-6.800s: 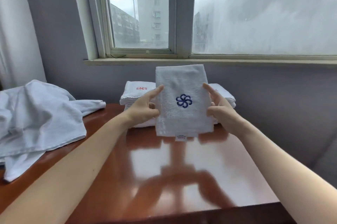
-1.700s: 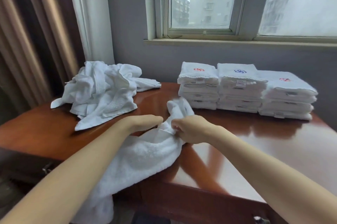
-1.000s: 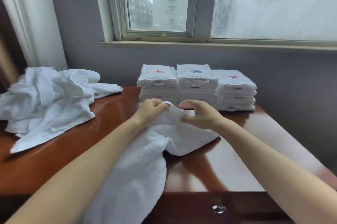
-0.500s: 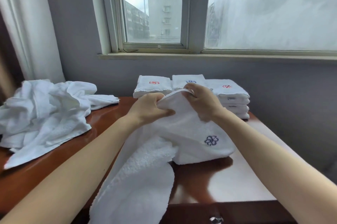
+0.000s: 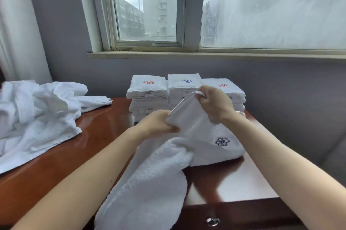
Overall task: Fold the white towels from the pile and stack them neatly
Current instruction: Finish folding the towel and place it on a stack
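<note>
Since the preceding frame the hands part along one hem: left hand (image 5: 157, 124) and right hand (image 5: 215, 105) each pinch the white towel (image 5: 206, 136), draped over the front of the table (image 5: 93, 136). Keep the hem taut to find both corners.

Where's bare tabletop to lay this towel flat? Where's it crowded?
Bare wood on the table between the loose pile and the held towel; a smaller patch at the front right corner, between that towel and the edge. Crowded: back edge, three folded stacks; left end, pile.

Soft daylight from the window (image 5: 187, 10), glare on table (image 5: 230, 179), wide-angle edge distortion.
</note>
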`<state>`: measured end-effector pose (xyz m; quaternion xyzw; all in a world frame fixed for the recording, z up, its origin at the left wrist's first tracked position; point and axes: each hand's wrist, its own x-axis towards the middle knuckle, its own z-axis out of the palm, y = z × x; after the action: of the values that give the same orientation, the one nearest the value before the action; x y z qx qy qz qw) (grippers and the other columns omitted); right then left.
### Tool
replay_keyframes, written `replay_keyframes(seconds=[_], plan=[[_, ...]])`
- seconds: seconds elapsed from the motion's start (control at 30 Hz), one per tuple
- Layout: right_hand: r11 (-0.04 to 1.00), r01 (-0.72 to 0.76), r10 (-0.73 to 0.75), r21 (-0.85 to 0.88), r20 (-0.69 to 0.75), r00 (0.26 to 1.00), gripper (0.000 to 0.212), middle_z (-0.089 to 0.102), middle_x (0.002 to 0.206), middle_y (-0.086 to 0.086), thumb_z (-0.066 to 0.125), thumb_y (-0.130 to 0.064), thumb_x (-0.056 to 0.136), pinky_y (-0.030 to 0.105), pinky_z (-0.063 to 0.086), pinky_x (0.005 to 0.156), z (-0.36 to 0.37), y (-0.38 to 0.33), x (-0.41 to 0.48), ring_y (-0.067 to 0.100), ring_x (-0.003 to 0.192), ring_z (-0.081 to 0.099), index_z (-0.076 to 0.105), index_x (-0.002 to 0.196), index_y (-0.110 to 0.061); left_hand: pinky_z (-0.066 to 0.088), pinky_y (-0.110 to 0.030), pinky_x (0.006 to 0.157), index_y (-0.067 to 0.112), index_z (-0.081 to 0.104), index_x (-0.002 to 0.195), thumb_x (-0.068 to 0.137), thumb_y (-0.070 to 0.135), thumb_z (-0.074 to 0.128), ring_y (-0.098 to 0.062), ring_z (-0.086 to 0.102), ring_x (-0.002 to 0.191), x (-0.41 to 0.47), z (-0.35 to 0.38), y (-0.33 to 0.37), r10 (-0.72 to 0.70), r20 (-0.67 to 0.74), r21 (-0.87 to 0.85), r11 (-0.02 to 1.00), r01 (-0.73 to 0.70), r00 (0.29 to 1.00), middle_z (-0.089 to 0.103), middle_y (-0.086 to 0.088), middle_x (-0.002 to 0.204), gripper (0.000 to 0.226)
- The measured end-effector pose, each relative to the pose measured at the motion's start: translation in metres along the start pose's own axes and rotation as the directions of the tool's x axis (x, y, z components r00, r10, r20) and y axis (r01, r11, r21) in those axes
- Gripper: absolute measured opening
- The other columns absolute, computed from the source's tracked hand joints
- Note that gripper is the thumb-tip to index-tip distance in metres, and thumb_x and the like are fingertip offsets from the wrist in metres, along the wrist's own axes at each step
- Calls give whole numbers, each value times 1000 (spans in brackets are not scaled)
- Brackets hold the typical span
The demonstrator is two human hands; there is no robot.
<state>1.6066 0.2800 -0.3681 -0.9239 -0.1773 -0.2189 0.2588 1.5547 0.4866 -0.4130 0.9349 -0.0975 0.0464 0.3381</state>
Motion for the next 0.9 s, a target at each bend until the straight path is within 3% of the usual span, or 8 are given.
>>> replay_keyframes(seconds=[0.13, 0.23, 0.33, 0.43, 0.53, 0.63, 0.8, 0.9], plan=[[999, -34, 35, -4, 156, 987, 20, 60, 82, -2, 46, -33, 96, 34, 41, 66, 14, 2, -11, 26, 83, 58, 52, 86, -18, 48, -36, 71, 14, 57, 72, 75, 40, 58, -12, 60, 71, -6, 11, -16, -60, 23, -20, 998, 61, 998, 65, 8, 72, 26], [957, 18, -116, 288, 326, 938, 24, 66, 95, -7, 60, -41, 90, 41, 49, 84, 23, -9, -25, 17, 90, 61, 61, 104, -22, 49, -26, 65, 27, 63, 72, 83, 30, 58, -4, 62, 70, -12, 10, -18, -80, -13, -101, 992, 78, 997, 67, 16, 70, 13], [847, 0, -263, 531, 420, 869, 28, 69, 101, -12, 64, -52, 87, 32, 48, 89, 31, -26, -33, 8, 98, 63, 66, 104, -30, 46, -14, 60, 25, 70, 81, 89, 24, 61, 1, 62, 71, -13, 3, -13, -56, -54, -143, 988, 48, 997, 71, 14, 77, 13], [811, -32, -217, 584, 351, 911, 23, 62, 77, -6, 74, -33, 85, 31, 44, 70, 42, -36, -30, 9, 71, 57, 60, 81, -15, 39, -17, 54, 18, 64, 71, 85, 27, 73, 3, 51, 58, -15, -4, -6, -53, -117, -165, 986, 34, 992, 62, 14, 65, 20], [823, -40, -125, 566, 249, 960, 27, 45, 67, -4, 73, -21, 85, 31, 32, 62, 45, -37, -22, 10, 63, 40, 50, 73, -12, 35, -13, 52, 15, 58, 67, 79, 27, 82, -1, 49, 56, -26, -13, -6, -95, -98, -296, 953, 62, 991, 53, 17, 56, 29], [824, -56, -66, 563, 194, 979, 25, 47, 69, -1, 70, -22, 86, 31, 33, 62, 44, -38, -16, 13, 65, 41, 52, 77, -7, 47, -29, 72, 5, 69, 91, 83, 37, 78, -19, 62, 78, -46, -25, -8, -160, 117, -383, 903, 193, 980, 71, -8, 88, 35], [802, -106, 67, 587, 89, 994, 20, 51, 68, -3, 67, -22, 87, 32, 36, 64, 39, -36, -14, 14, 64, 46, 53, 75, -13, 54, -24, 70, 26, 73, 98, 97, 38, 59, -14, 68, 87, -80, -37, -27, -206, 522, -358, 828, 432, 828, 72, -3, 107, 19], [797, -111, 91, 594, 63, 994, 24, 56, 77, 9, 66, -21, 87, 35, 40, 67, 32, -35, -14, 19, 72, 50, 55, 84, 0, 48, -31, 74, 21, 69, 95, 96, 39, 59, -17, 61, 86, -85, -41, -25, -289, 343, -344, 847, 405, 894, 67, -3, 97, 20]])
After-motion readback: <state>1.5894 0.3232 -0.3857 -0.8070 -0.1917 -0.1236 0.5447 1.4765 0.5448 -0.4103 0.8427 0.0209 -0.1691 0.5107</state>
